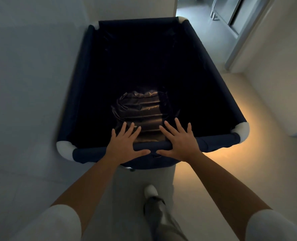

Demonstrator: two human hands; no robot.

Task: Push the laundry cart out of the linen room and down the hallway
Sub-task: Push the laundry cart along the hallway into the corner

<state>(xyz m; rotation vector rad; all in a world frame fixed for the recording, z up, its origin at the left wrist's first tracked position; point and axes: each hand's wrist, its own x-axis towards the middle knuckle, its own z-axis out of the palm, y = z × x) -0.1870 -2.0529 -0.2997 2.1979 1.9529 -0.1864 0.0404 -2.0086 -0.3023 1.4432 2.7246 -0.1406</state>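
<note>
Spread flat, left grip (125,143) and right grip (180,145) press the near rail of the cart (213,141); it looks light, soft-sided and free-rolling.

left grip (127,142) flat, fingers spread | right grip (180,141) flat, fingers spread

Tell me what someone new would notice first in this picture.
The big dark blue laundry cart fills the middle, with a crumpled black bag at its bottom. The left hand and right hand press flat, fingers spread, on its near rim. A warm glow spreads low to the cart's right.
</note>
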